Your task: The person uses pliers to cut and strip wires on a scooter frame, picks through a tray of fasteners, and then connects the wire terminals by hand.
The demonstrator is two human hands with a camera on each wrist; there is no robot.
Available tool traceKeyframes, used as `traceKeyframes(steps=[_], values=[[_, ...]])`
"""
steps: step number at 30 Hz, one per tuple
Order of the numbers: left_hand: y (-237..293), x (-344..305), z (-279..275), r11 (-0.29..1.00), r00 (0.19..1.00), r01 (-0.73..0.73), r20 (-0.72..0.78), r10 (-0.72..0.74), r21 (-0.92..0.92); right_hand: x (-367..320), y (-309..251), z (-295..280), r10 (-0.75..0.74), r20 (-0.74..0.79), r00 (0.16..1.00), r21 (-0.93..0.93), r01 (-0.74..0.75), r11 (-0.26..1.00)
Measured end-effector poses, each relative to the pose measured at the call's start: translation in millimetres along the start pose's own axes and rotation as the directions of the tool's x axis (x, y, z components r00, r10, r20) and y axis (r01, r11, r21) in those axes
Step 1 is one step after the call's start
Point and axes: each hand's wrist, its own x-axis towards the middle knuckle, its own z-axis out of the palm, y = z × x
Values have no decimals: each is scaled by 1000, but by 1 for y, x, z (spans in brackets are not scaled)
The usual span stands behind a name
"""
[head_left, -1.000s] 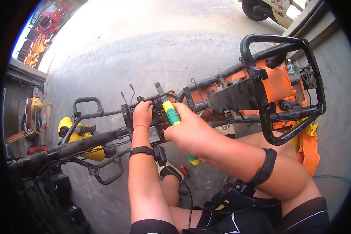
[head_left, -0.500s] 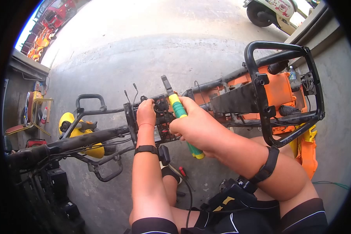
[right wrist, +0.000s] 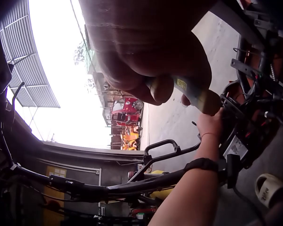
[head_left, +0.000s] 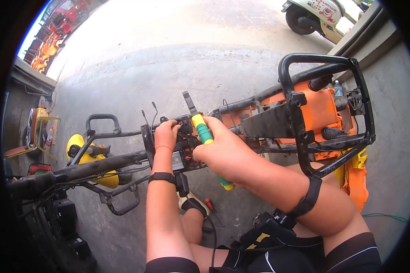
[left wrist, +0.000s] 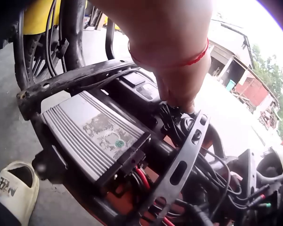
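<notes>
A black vehicle frame (head_left: 95, 164) crosses the head view. Its middle holds black cables (left wrist: 172, 123) beside a ribbed grey metal box (left wrist: 92, 134). The left hand (head_left: 165, 138) reaches down there, fingers close together at the cables; in the left wrist view its fingertips are partly hidden among them. Just to its right, the right hand (head_left: 223, 148) grips a tool by its yellow and green handles (head_left: 202, 132). The tool's dark metal head (head_left: 189, 103) points away from the body, above the frame and off the left fingers. In the right wrist view fingers wrap the handle (right wrist: 191, 93).
A black tube loop (head_left: 290, 109) rises at the right around orange body parts (head_left: 320, 107). A red screwdriver (head_left: 208, 204) lies on the floor near a shoe (head_left: 193, 203). Left are a yellow part (head_left: 108, 179) and a chair (head_left: 20, 150); a scooter (head_left: 321, 16) stands at top right.
The head view has swung slightly and come back. Both hands stay at the same part of the frame, the tool still in the right hand, with only small shifts of the left fingers.
</notes>
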Motion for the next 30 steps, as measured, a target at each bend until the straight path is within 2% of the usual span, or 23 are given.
traceKeyframes(steps=[1,3,4,6,10,14,16,17,19,20,22,24,25,26,27,28,30], values=[[-1,-2,2,1000,1000,3,-1,-3,2,0,1,0,-7,3,1000,-10,7,1000],[-2,-5,9,989,987,143,-69,-144,-23,-2,-4,-1,3,3,1000,-32,-3,999],[-5,-7,14,989,987,144,-69,-145,-22,-3,-6,-2,12,-2,1000,-53,-12,999],[-7,-11,21,998,983,65,-172,-67,-15,-2,-6,-2,10,-4,1000,-50,-10,999],[-4,-18,33,1000,962,3,-274,0,9,-5,-12,-2,34,27,999,-44,-33,998],[-3,-18,31,999,958,-5,-286,17,43,-4,-12,-1,23,41,999,-84,-20,996],[-4,-15,22,983,966,-117,-213,145,139,5,1,1,-95,-21,995,-213,88,973],[-6,-12,18,984,965,-115,-220,144,137,8,4,1,-99,-19,995,-217,92,972],[-10,-8,11,887,910,-381,-62,410,260,11,7,1,-183,-46,982,-300,161,940],[-12,-3,8,889,911,-377,-68,406,261,10,6,1,-185,-41,982,-304,164,939],[-10,4,-4,639,754,-655,288,591,402,8,3,0,-188,-20,982,-309,173,935],[-13,5,-5,667,757,-651,236,610,363,8,4,0,-224,-12,974,-358,205,911],[-12,3,-5,745,818,-567,136,558,353,7,5,1,-259,-11,966,-400,233,887],[-11,1,-3,813,867,-480,38,497,329,5,4,2,-259,-19,966,-404,229,885],[-4,1,-4,861,923,-383,89,376,335,2,2,3,-239,-6,971,-407,216,888],[3,-1,-4,861,920,-389,87,383,328,1,1,4,-218,9,976,-409,202,890],[13,-10,-7,943,984,-161,-27,177,292,2,1,3,-195,19,981,-406,186,895]])
